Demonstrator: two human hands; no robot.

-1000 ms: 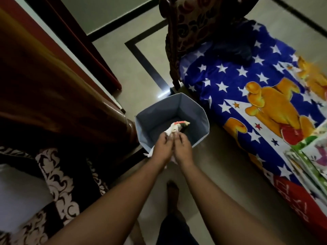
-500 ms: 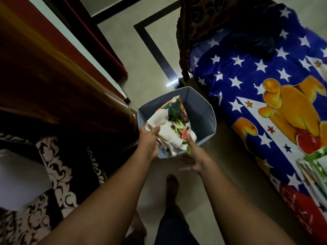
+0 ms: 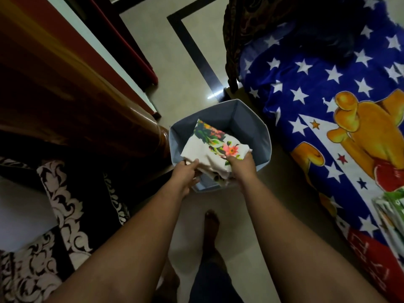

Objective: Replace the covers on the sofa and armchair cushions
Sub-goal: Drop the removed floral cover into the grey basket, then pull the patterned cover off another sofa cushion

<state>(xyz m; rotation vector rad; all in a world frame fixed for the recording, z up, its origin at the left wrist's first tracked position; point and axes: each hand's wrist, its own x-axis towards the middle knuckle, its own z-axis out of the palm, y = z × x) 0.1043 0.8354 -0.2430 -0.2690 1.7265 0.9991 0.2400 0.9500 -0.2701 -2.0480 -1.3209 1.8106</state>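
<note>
I have both hands on a folded floral cover (image 3: 215,149), cream cloth with a flower print, held over the open mouth of a grey fabric bin (image 3: 251,125) on the floor.

Left hand (image 3: 185,173): fingers curled round the near left edge of the cover, thumb on top, gripping it. Right hand (image 3: 241,166): fingers pinch the near right edge by the pink flower, closed on the cloth. Neither hand is free.

Position of the cover: it lies directly ahead of both sets of fingers, extending away from them across the bin opening. Its long axis runs from the near side, at my fingers, towards the far left wall of the bin, slightly slanted. The far end is unsupported by either hand; I cannot tell whether it rests on anything inside the bin. Loose folds hang below the near edge, between the two hands.

Nearness: both hands are on the cloth, so neither has an advantage. The left holds the lower, bunched part; the right holds the flatter printed face.

Surroundings: left of the left hand, a polished wooden armrest (image 3: 87,119) and a dark patterned cushion (image 3: 72,213). Right of the right hand, a blue star-print sheet (image 3: 306,84).

Judgement: the cover is either being lifted clear of the bin or set in; the frame does not settle which. If lifted, the pull must come towards me and upward, keeping the hanging folds clear of the near rim.
</note>
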